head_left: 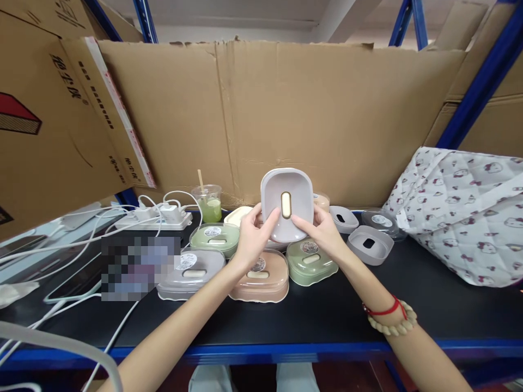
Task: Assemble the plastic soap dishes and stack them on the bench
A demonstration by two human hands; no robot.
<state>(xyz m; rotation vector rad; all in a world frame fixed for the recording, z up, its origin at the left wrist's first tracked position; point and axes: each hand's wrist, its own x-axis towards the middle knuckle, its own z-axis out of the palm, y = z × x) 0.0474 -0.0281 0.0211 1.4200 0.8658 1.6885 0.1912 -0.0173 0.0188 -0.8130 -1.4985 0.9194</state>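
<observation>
Raised above the shelf, a grey-lilac plastic lid (275, 190) with a cream oval piece (286, 205) at its middle faces me. My left hand (254, 235) grips its lower left edge, thumb near the oval piece. On the lower right, my right hand (322, 231) is closed on the same lid, thumb tip beside the oval piece; the fingers behind are hidden. Below lie several lidded boxes: a pink one (261, 287), a green one (312, 263), a lilac one (190, 279) and another green one (214, 239). A grey lid with an open slot (370, 245) rests right of my right hand.
At the left are a power strip (174, 219), white cables (122, 321) and a phone (77, 277). A cup of green drink (212, 209) stands behind the boxes. A patterned quilted bag (469, 218) fills the right. Cardboard (286, 109) walls the back; a blue rail (347, 353) edges the front.
</observation>
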